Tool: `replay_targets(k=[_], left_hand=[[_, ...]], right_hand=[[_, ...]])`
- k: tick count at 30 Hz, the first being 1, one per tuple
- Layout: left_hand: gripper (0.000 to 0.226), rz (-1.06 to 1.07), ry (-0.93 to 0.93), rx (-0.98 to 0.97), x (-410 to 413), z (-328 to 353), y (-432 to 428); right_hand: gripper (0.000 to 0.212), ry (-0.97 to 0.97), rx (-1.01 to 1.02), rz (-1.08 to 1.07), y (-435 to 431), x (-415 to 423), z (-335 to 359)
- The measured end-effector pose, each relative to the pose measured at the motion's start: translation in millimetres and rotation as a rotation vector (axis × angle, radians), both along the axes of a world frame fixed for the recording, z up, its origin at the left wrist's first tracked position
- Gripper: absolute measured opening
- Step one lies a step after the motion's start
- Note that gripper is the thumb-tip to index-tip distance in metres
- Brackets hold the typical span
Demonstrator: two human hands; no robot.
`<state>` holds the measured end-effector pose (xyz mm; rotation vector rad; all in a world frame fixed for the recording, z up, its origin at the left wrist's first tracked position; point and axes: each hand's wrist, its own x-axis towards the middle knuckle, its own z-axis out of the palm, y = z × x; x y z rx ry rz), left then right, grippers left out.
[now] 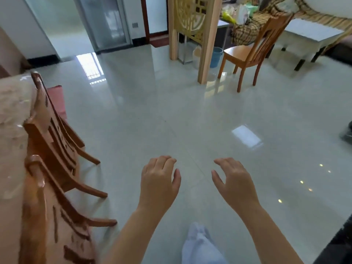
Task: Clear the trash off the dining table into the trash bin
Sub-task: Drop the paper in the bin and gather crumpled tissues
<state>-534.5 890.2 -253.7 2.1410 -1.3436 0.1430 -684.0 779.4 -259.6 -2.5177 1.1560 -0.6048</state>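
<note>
My left hand (159, 181) and my right hand (233, 180) hover side by side over the glossy floor, low in the middle of the view. Both are palm down with fingers loosely curled and apart, and neither holds anything. The dining table (11, 115), under a clear plastic cover, fills the left edge; no trash shows on the part I can see. A blue bin (216, 57) stands far off behind a wooden partition post, next to a pale bucket (196, 54).
Two dark wooden chairs (57, 134) are tucked against the table on the left. A light wooden chair (245, 54) stands at the back right beside the partition (190, 27). A white bench-like table (312, 37) sits far right. My knee (200, 246) shows at the bottom.
</note>
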Motion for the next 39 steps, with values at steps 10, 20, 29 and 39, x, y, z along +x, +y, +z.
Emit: replay_targets(k=[10, 20, 29, 39], left_hand=[[0.019, 0.34, 0.053, 0.014, 92.9, 18.7, -96.7], [0.019, 0.705, 0.045, -0.004, 255.3, 17.5, -127.5], [0.018, 0.981, 0.013, -0.046, 407.6, 34.0, -115.8], [0.018, 1.316, 0.029, -0.005, 507.9, 21.5, -123.2]], right_hand=[[0.025, -0.024, -0.027, 0.322, -154.1, 140.5, 27.7], [0.025, -0.046, -0.021, 0.649, -202.9, 356.1, 26.1], [0.025, -0.085, -0.009, 0.952, -192.4, 555.2, 43.8], [0.022, -0.062, 0.017, 1.272, -192.9, 727.5, 36.1]])
